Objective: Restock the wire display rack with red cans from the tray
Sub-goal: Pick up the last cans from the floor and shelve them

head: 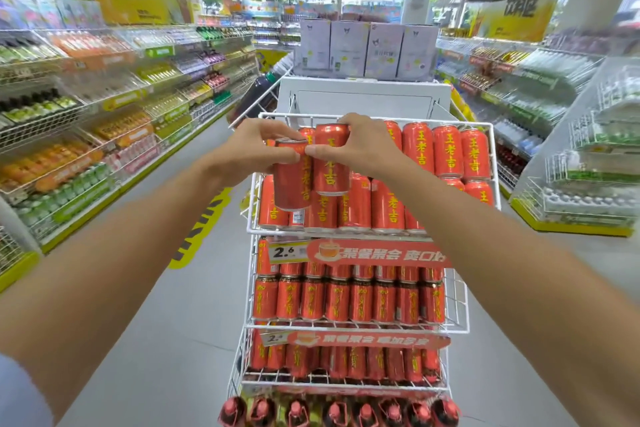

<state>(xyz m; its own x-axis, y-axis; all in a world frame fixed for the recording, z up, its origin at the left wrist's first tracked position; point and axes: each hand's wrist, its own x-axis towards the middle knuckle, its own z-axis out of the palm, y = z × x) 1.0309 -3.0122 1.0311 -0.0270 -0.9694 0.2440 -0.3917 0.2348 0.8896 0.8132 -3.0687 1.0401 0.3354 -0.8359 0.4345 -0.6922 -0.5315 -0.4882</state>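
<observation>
Both hands grip cans by the upper rim. Left hand (254,146) holds the left red can (292,184), tilted slightly; right hand (362,146) holds the right red can (331,168), upright. The two cans touch side by side, raised in front of the top tier of the white wire rack (494,163), above the stocked cans (388,208).

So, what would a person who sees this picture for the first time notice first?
The two hands in the middle: the left hand grips one red can and the right hand a second can, at the top tier of the white wire rack. Below them, rows of cans fill the lower tiers, and drink shelves line both sides of the aisle.
</observation>
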